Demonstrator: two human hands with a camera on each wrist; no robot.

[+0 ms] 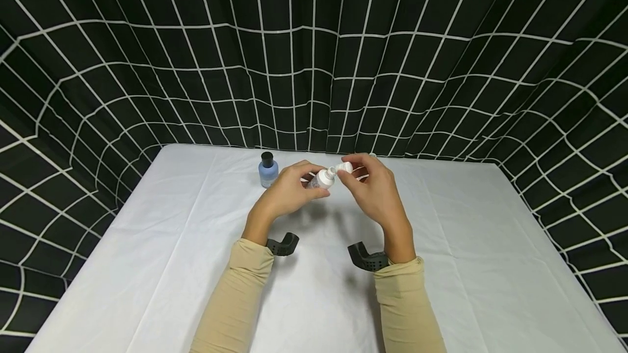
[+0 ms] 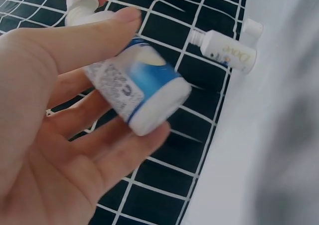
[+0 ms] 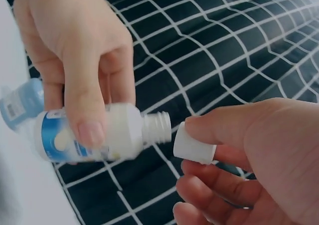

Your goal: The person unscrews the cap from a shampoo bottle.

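My left hand (image 1: 288, 188) grips a small white bottle (image 3: 122, 132) with a blue label, thumb on one side and fingers on the other. The bottle lies tilted, its bare threaded neck toward my right hand (image 1: 376, 192). Between thumb and fingers, that right hand pinches a white cap (image 3: 193, 144). In the right wrist view a small gap separates the cap from the neck. The left wrist view shows the bottle's white base (image 2: 162, 105) and its printed label.
A blue bottle with a black cap (image 1: 267, 170) stands on the white tablecloth (image 1: 196, 233), left of my left hand. In the left wrist view a white Dove bottle (image 2: 227, 51) with a bare neck stands near a loose white cap (image 2: 253, 28). A black gridded curtain (image 1: 304, 59) hangs behind.
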